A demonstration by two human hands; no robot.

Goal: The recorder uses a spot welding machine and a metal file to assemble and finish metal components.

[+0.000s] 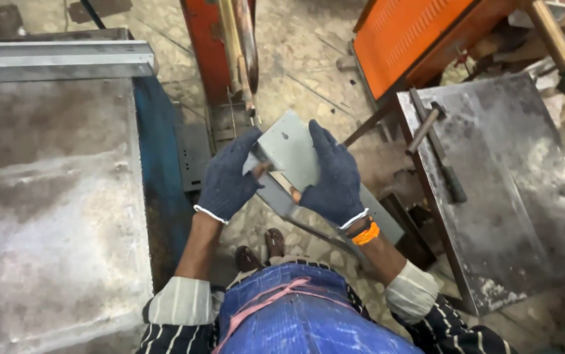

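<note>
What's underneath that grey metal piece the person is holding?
Below the grey metal piece, held by the left hand and right hand, are speckled floor and the person's sandalled feet. Its underside and the floor directly beneath are hidden.

I hold a bent metal bracket [292,164] between my left hand [226,177] and right hand [331,174], above the floor [308,72]. A tabletop [46,196] lies to my left, a steel plate [511,190] to my right with a hammer [436,144] on it.
</note>
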